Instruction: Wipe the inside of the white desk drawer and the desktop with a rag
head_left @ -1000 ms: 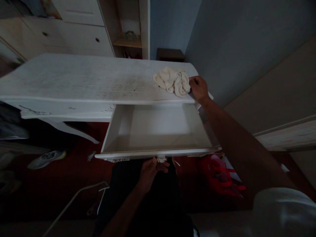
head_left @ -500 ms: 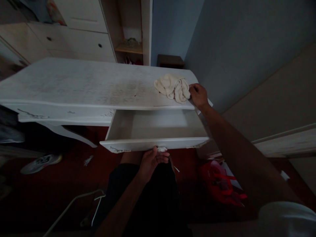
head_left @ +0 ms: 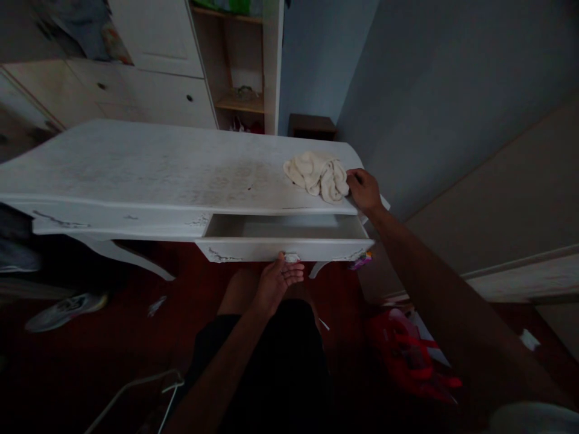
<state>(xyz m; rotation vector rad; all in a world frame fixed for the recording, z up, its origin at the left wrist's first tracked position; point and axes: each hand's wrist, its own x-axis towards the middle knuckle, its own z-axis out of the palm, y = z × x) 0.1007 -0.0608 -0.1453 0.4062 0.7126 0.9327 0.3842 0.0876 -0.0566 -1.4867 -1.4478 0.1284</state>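
A white table [head_left: 181, 157] with grey smudges on its top stretches across the view. Its right drawer [head_left: 253, 249] is pulled partly out, and the part of the inside that shows holds nothing. My left hand [head_left: 277, 282] is at the drawer's ornate knob [head_left: 292, 257], thumb against it and fingers stretched out below. On the right end of the tabletop lies a crumpled cream cloth [head_left: 316, 175]. My right hand [head_left: 364, 190] rests at the table's right edge, fingers curled, beside the cloth; whether it pinches anything is hidden.
A red bag [head_left: 402, 349] lies on the floor at the right. White cabinets [head_left: 158, 90] stand behind the table, a grey wall to the right. A shoe [head_left: 67, 310] and a white hanger-like frame [head_left: 131, 386] are at the lower left.
The drawer has slid inward, so less of its inside shows. My left hand has moved with it toward the table. My right hand stays beside the cloth. The view has tilted up slightly.
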